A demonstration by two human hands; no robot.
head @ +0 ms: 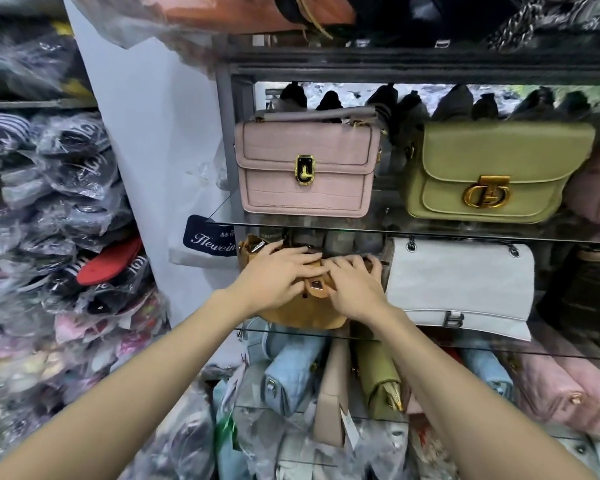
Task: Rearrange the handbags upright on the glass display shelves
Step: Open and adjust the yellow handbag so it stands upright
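A tan handbag (293, 315) sits at the left end of the middle glass shelf (465, 342), its metal clasp (317, 285) showing between my hands. My left hand (278, 273) lies across the bag's top with fingers fairly straight, pressing on the flap. My right hand (355, 287) grips the bag's top right, with its fingertips curled over the back edge. A white handbag (465, 285) stands just right of it. On the glass shelf above (430, 233), a pink handbag (305, 171) and an olive-green handbag (492, 174) stand upright.
Below, light-blue bags (291, 372), a beige bag (333, 400), an olive bag (378, 379) and pink bags (551, 382) lie packed on a lower shelf. Plastic-wrapped goods (66, 209) are stacked at the left. Dark bags line the back of the upper shelf.
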